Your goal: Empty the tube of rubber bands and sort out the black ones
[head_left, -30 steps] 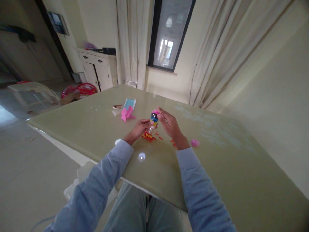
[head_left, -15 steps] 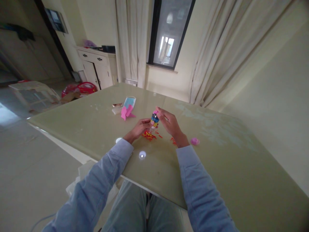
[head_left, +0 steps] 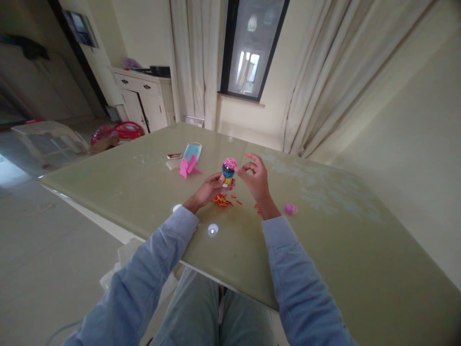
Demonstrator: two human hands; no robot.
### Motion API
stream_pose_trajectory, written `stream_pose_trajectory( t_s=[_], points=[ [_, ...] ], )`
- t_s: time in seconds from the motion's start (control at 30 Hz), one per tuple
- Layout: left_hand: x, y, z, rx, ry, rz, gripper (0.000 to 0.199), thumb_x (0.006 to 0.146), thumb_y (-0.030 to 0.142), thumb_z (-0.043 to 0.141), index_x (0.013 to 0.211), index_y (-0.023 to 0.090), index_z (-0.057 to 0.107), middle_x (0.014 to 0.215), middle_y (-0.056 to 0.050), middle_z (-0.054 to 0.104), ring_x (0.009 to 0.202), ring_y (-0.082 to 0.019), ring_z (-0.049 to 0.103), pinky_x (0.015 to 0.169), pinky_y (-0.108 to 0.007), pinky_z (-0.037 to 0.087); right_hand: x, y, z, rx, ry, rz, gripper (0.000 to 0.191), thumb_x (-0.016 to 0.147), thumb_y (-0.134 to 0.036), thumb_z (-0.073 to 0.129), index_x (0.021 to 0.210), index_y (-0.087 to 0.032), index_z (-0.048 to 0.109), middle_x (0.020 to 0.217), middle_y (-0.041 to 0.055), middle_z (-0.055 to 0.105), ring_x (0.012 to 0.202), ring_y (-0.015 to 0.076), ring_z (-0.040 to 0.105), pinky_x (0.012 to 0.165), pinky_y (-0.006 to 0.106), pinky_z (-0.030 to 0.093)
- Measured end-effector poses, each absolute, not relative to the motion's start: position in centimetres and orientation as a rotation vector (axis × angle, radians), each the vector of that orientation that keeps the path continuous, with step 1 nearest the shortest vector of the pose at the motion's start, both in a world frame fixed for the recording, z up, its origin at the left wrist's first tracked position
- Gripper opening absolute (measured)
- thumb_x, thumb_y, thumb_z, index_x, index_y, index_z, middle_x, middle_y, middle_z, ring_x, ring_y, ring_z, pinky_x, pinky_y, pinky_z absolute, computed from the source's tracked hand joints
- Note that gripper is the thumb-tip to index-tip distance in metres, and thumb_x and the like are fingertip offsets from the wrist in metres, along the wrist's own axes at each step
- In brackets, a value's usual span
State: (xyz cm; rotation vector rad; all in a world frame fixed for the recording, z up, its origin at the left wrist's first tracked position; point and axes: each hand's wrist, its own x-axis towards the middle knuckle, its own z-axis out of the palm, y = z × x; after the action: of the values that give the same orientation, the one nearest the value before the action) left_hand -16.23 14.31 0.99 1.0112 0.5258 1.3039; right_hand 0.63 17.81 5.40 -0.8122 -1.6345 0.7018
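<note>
My left hand [head_left: 210, 188] is closed around the lower part of a small clear container [head_left: 227, 174], which stands upright above the table. Coloured layers show in it: yellow low down, then blue and black, with pink strands bulging at the top. My right hand [head_left: 255, 179] is just right of that top, thumb tip beside the pink strands and the other fingers bent and raised apart from it. Whether the thumb touches the strands I cannot tell. Below the container lies a loose pile of red and yellow rubber bands [head_left: 222, 201].
On the glossy table [head_left: 324, 250] are a pink-purple bundle [head_left: 290, 209] at right and a small clear round piece [head_left: 212, 230] in front. Further back lie a folded pink paper [head_left: 189, 166], a blue face mask [head_left: 192, 151] and a small flat item [head_left: 174, 156].
My right hand has drawn back from the container's top and its fingers have lifted, so the pink strands show. My left hand still holds the container, moved slightly left.
</note>
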Motion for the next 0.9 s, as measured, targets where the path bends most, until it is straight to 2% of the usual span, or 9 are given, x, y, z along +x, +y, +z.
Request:
stream_pose_trajectory(
  t_s=[0.07,0.17,0.3,0.43,0.57,0.67,0.73,0.83,0.9],
  points=[
    [-16.25,14.3,1.12,1.012,0.516,1.311,0.05,0.065,0.047,0.089,0.097,0.014,0.072,0.097,-0.012,0.073,0.098,-0.028,0.068,0.09,-0.043,0.052,0.93,17.92,5.48,-0.755,-1.661,0.873,0.095,0.073,-0.041,0.079,0.153,-0.011,0.038,0.083,0.0045,0.074,0.096,0.0236,0.07,0.097,0.045,0.053],
    [-16.26,14.3,1.34,1.008,0.533,1.35,0.051,0.063,0.051,0.088,0.095,0.015,0.071,0.1,-0.011,0.073,0.098,-0.027,0.067,0.089,-0.042,0.052,1.25,17.78,5.62,-0.679,-1.695,1.053,0.12,0.065,-0.04,0.086,0.161,-0.012,0.018,0.087,0.0044,0.075,0.099,0.0246,0.07,0.097,0.045,0.053],
    [-16.36,14.45,1.28,1.014,0.523,1.37,0.049,0.066,0.051,0.087,0.095,0.015,0.07,0.101,-0.011,0.072,0.099,-0.026,0.067,0.087,-0.04,0.052,1.16,17.43,5.68,-0.757,-1.658,1.138,0.12,0.064,-0.041,0.087,0.161,-0.015,0.02,0.079,-0.0012,0.073,0.082,0.0214,0.072,0.09,0.043,0.056],
    [-16.63,14.76,0.95,0.989,0.467,1.384,0.043,0.068,0.047,0.086,0.093,0.016,0.069,0.098,-0.01,0.072,0.099,-0.025,0.067,0.086,-0.038,0.052,0.85,17.31,5.58,-0.756,-1.714,1.152,0.131,0.06,-0.036,0.089,0.162,-0.016,0.01,0.084,-0.0005,0.075,0.088,0.0214,0.072,0.097,0.044,0.053],
    [-16.79,14.95,0.8,0.98,0.461,1.38,0.043,0.067,0.045,0.087,0.091,0.015,0.069,0.1,-0.011,0.072,0.101,-0.026,0.067,0.086,-0.038,0.053,0.9,17.38,5.54,-0.841,-1.658,1.163,0.122,0.064,-0.038,0.085,0.161,-0.013,0.016,0.075,-0.0032,0.07,0.077,0.0191,0.069,0.09,0.041,0.054],
    [-16.76,14.96,0.85,0.953,0.427,1.364,0.043,0.068,0.043,0.087,0.092,0.013,0.068,0.101,-0.012,0.072,0.102,-0.027,0.067,0.085,-0.038,0.054,1.0,17.49,5.31,-0.806,-1.668,1.196,0.131,0.059,-0.036,0.088,0.162,-0.015,0.01,0.086,0.0003,0.072,0.087,0.02,0.069,0.092,0.04,0.053],
    [-16.75,14.93,0.92,0.923,0.416,1.376,0.039,0.07,0.04,0.086,0.09,0.013,0.067,0.1,-0.012,0.072,0.102,-0.027,0.067,0.085,-0.037,0.054,1.0,17.7,5.06,-0.802,-1.663,1.193,0.13,0.056,-0.037,0.09,0.162,-0.017,0.017,0.089,0.0012,0.071,0.091,0.0202,0.067,0.093,0.039,0.052],
    [-16.81,14.86,1.0,0.904,0.423,1.346,0.033,0.075,0.036,0.083,0.091,0.013,0.068,0.096,-0.011,0.072,0.097,-0.025,0.068,0.084,-0.036,0.055,0.92,18.11,4.82,-0.823,-1.628,1.183,0.104,0.062,-0.045,0.087,0.152,-0.019,0.042,0.089,0.0023,0.068,0.089,0.0206,0.067,0.09,0.04,0.053],
    [-16.87,14.81,1.01,0.909,0.412,1.296,0.033,0.077,0.038,0.081,0.094,0.013,0.069,0.094,-0.01,0.072,0.092,-0.023,0.069,0.081,-0.034,0.055,0.82,18.15,4.94,-0.807,-1.651,1.114,0.087,0.068,-0.05,0.082,0.144,-0.021,0.051,0.104,0.007,0.069,0.099,0.023,0.066,0.093,0.042,0.053]
  ],
)
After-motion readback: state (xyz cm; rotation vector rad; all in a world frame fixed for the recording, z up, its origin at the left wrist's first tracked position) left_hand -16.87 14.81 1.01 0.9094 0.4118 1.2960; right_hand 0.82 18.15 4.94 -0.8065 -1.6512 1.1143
